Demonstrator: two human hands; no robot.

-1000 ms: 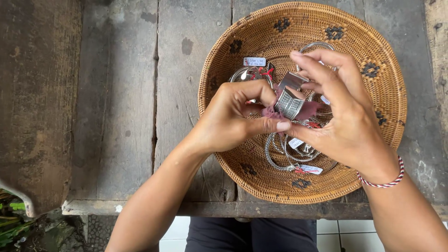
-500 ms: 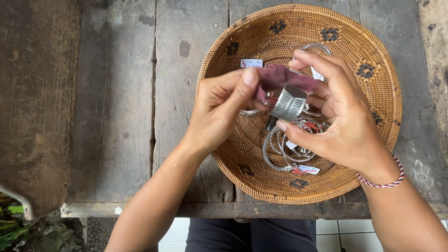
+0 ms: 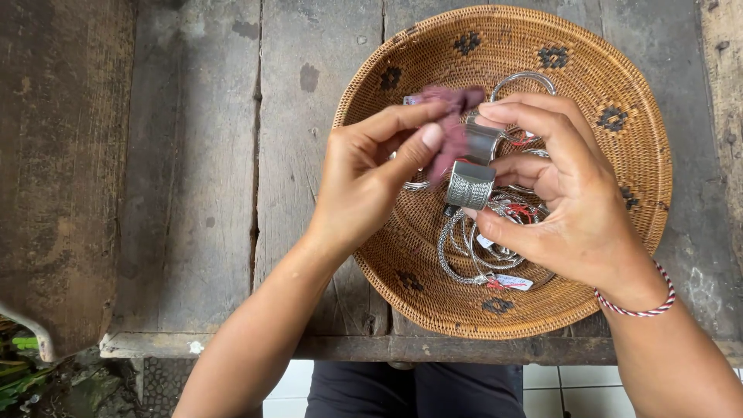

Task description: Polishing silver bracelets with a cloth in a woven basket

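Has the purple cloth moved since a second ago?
Yes. The purple cloth, pinched in the left hand, has risen from the middle of the basket toward its far rim, above the silver cuff.

Two hands, left [image 3: 371, 182] and right [image 3: 561, 193], over one woven basket [image 3: 619, 255] on one plank table [image 3: 232, 155]. One wide silver cuff [image 3: 472, 174], one mauve cloth [image 3: 453, 124]. Loose silver bangles [image 3: 472, 248] in the basket overlap, too tangled to count. One cord bracelet [image 3: 638, 302].
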